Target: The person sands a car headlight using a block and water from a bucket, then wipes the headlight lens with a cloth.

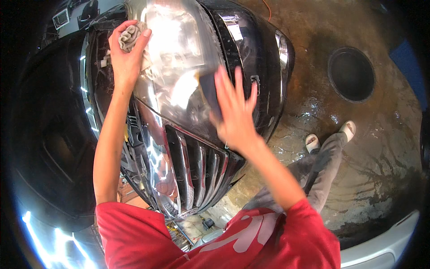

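Note:
Before me is the front of a black car, with a wet, hazy headlight lens above a chrome-barred grille. My left hand grips a crumpled grey cloth at the lens's upper left edge. My right hand, blurred, lies with spread fingers over a dark flat sheet, possibly sandpaper, against the lens's lower right part. Its fingers look laid on the sheet rather than closed round it. The thumb side is too blurred to make out fully.
The raised black hood is at the left. The black bumper borders the lens on the right. A round black tub or lid rests on the wet brown floor. A pale car panel shows at bottom right.

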Demonstrator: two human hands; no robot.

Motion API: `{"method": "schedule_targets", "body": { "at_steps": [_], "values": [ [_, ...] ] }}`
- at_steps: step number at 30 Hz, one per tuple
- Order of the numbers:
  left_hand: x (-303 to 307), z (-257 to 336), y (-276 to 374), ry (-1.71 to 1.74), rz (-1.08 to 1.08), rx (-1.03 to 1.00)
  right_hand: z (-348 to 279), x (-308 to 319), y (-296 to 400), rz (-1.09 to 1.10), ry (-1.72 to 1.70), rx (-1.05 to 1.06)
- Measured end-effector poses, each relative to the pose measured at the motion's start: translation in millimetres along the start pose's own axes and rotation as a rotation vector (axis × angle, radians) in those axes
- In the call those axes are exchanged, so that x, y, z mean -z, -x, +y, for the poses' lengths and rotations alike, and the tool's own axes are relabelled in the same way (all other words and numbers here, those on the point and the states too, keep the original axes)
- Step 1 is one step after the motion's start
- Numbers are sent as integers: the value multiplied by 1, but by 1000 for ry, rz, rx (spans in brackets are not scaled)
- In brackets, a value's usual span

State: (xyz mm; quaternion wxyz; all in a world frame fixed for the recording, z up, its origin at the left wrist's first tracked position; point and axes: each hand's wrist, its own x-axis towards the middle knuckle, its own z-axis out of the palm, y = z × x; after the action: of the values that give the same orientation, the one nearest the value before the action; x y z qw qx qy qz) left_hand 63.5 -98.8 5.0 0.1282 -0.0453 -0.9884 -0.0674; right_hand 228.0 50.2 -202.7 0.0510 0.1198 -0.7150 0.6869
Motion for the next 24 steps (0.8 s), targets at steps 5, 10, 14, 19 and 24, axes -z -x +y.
{"method": "schedule_targets", "body": {
  "at_steps": [5, 10, 14, 19, 24],
  "values": [
    [-12, 6, -9, -45, -2, -2, 37, 10, -109, 44, 40, 69],
    [0, 8, 0, -7, 3, 33, 6, 18, 2, -186, -103, -48],
    [-5, 6, -5, -23, -10, 5, 34, 21, -104, -26, -42, 88],
    [-6, 1, -3, 2, -19, -30, 30, 29, -69, -126, -110, 33],
    [2, 3, 3, 10, -12, -12, 16, 31, -8, -294, -79, -29]
  ]
}}
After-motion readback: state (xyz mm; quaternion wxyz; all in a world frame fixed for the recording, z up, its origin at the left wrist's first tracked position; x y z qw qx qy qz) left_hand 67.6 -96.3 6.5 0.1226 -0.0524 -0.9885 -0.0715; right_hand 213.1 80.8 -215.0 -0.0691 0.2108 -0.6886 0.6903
